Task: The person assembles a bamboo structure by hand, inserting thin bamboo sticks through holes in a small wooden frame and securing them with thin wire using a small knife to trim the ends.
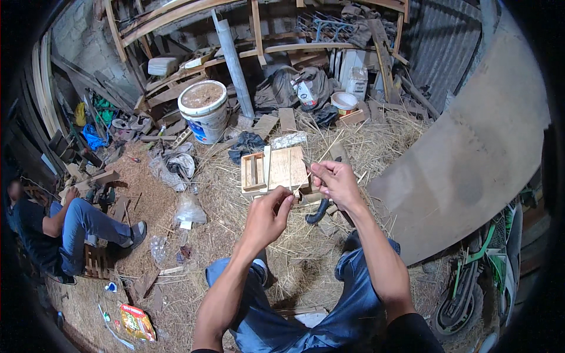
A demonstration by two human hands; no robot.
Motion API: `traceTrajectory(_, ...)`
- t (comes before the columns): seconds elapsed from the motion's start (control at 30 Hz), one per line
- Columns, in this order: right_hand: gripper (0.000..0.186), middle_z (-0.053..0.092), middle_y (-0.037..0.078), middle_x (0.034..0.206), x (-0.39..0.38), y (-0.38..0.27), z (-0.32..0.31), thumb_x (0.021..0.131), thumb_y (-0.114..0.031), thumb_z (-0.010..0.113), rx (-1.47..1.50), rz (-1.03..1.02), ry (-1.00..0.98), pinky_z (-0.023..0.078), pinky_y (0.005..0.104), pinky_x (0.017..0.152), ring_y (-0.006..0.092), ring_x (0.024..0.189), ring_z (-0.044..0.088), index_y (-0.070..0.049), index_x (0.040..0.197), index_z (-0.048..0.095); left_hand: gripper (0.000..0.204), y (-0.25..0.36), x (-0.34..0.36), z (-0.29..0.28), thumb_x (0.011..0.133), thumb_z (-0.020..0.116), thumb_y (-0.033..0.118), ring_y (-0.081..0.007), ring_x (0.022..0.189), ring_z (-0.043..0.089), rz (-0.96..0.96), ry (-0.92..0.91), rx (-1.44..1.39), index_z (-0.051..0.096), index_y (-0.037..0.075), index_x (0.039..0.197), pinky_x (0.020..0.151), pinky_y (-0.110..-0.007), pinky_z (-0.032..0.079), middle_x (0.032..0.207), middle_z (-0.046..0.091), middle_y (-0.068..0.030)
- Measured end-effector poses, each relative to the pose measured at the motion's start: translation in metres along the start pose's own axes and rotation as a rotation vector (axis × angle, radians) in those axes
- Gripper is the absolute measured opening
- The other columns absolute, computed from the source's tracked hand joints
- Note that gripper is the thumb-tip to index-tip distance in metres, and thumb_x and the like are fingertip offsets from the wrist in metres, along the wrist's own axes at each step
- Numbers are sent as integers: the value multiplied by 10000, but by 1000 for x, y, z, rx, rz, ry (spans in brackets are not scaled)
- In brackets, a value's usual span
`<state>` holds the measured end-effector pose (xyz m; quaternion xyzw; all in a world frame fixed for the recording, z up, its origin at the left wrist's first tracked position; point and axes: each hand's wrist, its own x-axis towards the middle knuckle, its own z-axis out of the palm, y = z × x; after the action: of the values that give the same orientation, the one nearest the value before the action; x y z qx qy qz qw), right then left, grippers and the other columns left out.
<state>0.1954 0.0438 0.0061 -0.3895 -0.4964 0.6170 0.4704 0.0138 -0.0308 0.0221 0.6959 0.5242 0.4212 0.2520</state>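
My left hand (268, 219) pinches the lower end of a thin pale straw (331, 145), which slants up and to the right. Close by on the right, the fingers of my right hand (338, 183) are closed on a small knife (306, 165) with a short dark blade; its handle is hidden in the palm. The blade lies near the straw; whether they touch I cannot tell. Beneath both hands sits a light wooden board (286, 169), with a small wooden frame (253, 172) at its left end. A black curved handle (318, 213) lies just below the board.
Straw (294, 247) litters the floor. A white bucket (203, 112) and a smaller tub (344, 103) stand farther back. On the right leans a large brown sheet (459, 153), with a green motorbike (471, 276) below it. A person (65, 226) sits at the left.
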Motion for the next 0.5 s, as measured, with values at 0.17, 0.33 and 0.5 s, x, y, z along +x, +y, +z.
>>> traceTrajectory(0.17, 202, 572, 5, 631, 0, 2, 5, 922, -204, 591, -60, -25, 35, 267, 170, 381, 17, 441, 405, -12, 881, 637, 153, 2, 2, 2, 892, 575, 136, -176, 539, 581, -31, -5, 35, 618, -7, 927, 507, -302, 429, 694, 646, -149)
traceTrajectory(0.33, 168, 609, 19, 709, -12, 20, 29, 937, -135, 540, -190, -43, -66, 300, 173, 384, 28, 471, 441, -9, 891, 642, 147, -5, 0, 2, 890, 578, 127, -172, 538, 581, -49, 52, 22, 617, -13, 909, 507, -302, 427, 682, 640, -149)
traceTrajectory(0.5, 189, 543, -12, 643, 8, -4, -2, 945, -128, 514, -17, -26, 146, 279, 167, 354, 21, 420, 382, -1, 1020, 633, 137, -10, -7, -2, 889, 587, 122, -167, 513, 571, -25, 46, 54, 617, -12, 899, 484, -295, 416, 654, 624, -152)
